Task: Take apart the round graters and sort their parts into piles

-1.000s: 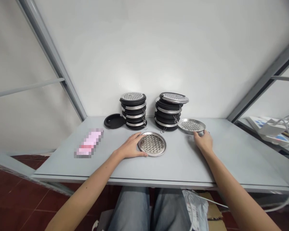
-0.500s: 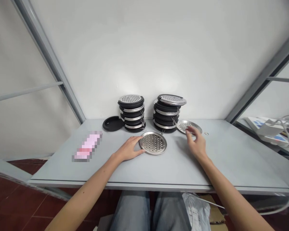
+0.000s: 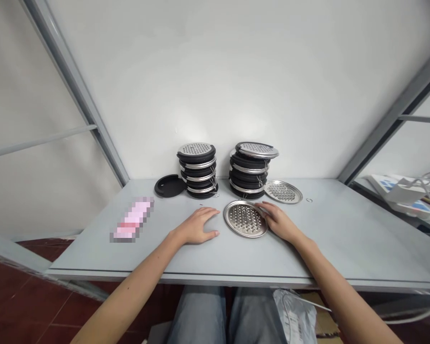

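A round metal grater plate (image 3: pixel 246 219), its face covered in raised holes, is in front of me on the grey table. My right hand (image 3: pixel 280 222) grips its right rim, thumb and fingers at the edge. To the left of the plate, my left hand (image 3: pixel 198 226) is open, thumb and fingers apart, touching nothing but perhaps the table. Behind the plate stand two stacks of metal graters in black holders, a left stack (image 3: pixel 198 177) and a right stack (image 3: pixel 250 177). Small wire loops stick out from their sides.
A loose black holder (image 3: pixel 169 186) lies left of the stacks. Another grater plate (image 3: pixel 284 192) and a small ring (image 3: pixel 309 200) lie at the right. A blurred pink item (image 3: pixel 132 220) is on the table's left. White boxes and cables (image 3: pixel 403 193) sit at the far right.
My right hand has come down onto the plate's right rim, and the plate has shifted right. My left hand has let go of its left edge.
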The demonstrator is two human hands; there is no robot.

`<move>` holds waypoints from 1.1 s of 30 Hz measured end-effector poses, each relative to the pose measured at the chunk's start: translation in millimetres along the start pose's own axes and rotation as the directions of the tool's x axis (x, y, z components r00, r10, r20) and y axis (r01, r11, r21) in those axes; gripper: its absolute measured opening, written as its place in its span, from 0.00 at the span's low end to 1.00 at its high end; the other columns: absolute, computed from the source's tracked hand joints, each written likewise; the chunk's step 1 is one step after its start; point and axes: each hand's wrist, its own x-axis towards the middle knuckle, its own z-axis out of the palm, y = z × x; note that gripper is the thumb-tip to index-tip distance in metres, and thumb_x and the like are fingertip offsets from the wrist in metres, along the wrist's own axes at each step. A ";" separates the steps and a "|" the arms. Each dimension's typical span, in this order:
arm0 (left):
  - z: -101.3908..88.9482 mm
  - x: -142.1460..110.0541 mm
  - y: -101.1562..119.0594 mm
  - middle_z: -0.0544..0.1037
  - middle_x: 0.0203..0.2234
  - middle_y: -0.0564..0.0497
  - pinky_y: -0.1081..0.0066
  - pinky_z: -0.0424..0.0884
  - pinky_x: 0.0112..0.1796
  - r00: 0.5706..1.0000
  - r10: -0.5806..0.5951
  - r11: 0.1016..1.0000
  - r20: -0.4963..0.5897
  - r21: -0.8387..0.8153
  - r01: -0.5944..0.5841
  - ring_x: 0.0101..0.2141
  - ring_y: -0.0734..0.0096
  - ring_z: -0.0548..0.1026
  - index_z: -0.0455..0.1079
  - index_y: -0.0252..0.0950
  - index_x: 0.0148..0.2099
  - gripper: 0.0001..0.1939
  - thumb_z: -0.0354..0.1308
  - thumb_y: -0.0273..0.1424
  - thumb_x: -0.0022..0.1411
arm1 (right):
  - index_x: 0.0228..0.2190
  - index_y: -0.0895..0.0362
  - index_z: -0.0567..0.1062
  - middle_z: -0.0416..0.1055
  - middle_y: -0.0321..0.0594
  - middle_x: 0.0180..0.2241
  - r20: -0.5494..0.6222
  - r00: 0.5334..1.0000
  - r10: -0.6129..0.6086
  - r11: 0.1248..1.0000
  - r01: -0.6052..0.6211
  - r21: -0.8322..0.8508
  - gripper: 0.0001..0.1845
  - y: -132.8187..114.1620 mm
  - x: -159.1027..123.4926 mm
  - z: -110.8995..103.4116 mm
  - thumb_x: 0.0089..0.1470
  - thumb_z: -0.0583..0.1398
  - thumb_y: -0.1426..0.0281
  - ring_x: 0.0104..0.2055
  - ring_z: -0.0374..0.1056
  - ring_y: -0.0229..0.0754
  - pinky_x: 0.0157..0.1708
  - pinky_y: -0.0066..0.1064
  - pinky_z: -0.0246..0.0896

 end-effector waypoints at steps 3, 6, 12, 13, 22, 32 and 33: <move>-0.2 -0.1 -1.2 0.65 0.59 0.45 0.55 0.55 0.61 1.000 -0.019 1.000 -0.017 -0.001 0.019 0.60 0.55 0.60 0.60 0.40 0.63 0.32 0.60 0.42 0.58 | 0.48 0.60 0.73 0.72 0.48 0.50 -0.084 0.995 0.057 0.993 -0.065 -0.100 0.24 20.4 -4.6 -4.0 0.50 0.51 0.75 0.58 0.62 0.52 0.58 0.48 0.56; -0.8 0.5 -1.5 0.66 0.59 0.44 0.55 0.56 0.60 0.999 -0.032 0.999 -0.029 -0.003 0.032 0.60 0.55 0.60 0.61 0.40 0.62 0.31 0.60 0.41 0.58 | 0.51 0.63 0.71 0.69 0.53 0.53 -0.228 0.954 0.195 0.948 -0.243 -0.206 0.26 40.1 -9.8 -4.2 0.50 0.54 0.70 0.57 0.62 0.55 0.58 0.49 0.55; -0.8 1.1 -3.3 0.67 0.57 0.44 0.56 0.58 0.59 0.998 -0.024 1.000 -0.061 -0.017 0.023 0.58 0.56 0.63 0.64 0.39 0.59 0.27 0.59 0.40 0.59 | 0.51 0.62 0.70 0.67 0.55 0.55 -0.224 0.896 0.384 0.882 -0.428 -0.198 0.26 57.4 -14.0 -4.1 0.54 0.54 0.61 0.57 0.63 0.57 0.55 0.49 0.59; -0.6 1.2 -3.8 0.67 0.57 0.44 0.56 0.58 0.59 0.998 -0.025 1.000 -0.066 -0.015 0.024 0.58 0.56 0.63 0.65 0.39 0.59 0.26 0.59 0.40 0.59 | 0.51 0.61 0.71 0.67 0.55 0.55 -0.215 0.892 0.397 0.880 -0.436 -0.187 0.26 56.8 -13.8 -4.8 0.54 0.54 0.61 0.56 0.64 0.57 0.54 0.48 0.60; -1.5 2.7 -3.2 0.69 0.55 0.45 0.59 0.61 0.58 0.998 -0.030 0.999 -0.056 0.035 0.032 0.56 0.58 0.65 0.66 0.38 0.57 0.23 0.56 0.40 0.62 | 0.50 0.61 0.72 0.74 0.52 0.47 -0.137 0.929 0.344 0.918 -0.363 -0.161 0.24 29.8 -10.6 -8.0 0.54 0.53 0.64 0.50 0.69 0.55 0.50 0.44 0.63; -2.9 3.7 -2.0 0.70 0.53 0.44 0.60 0.62 0.57 0.999 -0.029 0.998 -0.045 0.055 0.032 0.54 0.59 0.66 0.67 0.36 0.56 0.22 0.55 0.40 0.64 | 0.57 0.71 0.63 0.62 0.62 0.58 -0.210 0.822 0.529 0.782 -0.569 -0.256 0.34 39.6 -5.0 -10.3 0.60 0.48 0.57 0.61 0.58 0.58 0.59 0.44 0.52; -2.7 3.5 -2.2 0.70 0.53 0.45 0.60 0.62 0.56 0.999 -0.029 0.998 -0.045 0.055 0.032 0.54 0.59 0.66 0.67 0.36 0.56 0.21 0.55 0.40 0.64 | 0.58 0.71 0.62 0.61 0.61 0.59 -0.192 0.824 0.533 0.779 -0.566 -0.270 0.34 40.9 -3.4 -9.3 0.60 0.48 0.57 0.62 0.56 0.58 0.60 0.44 0.50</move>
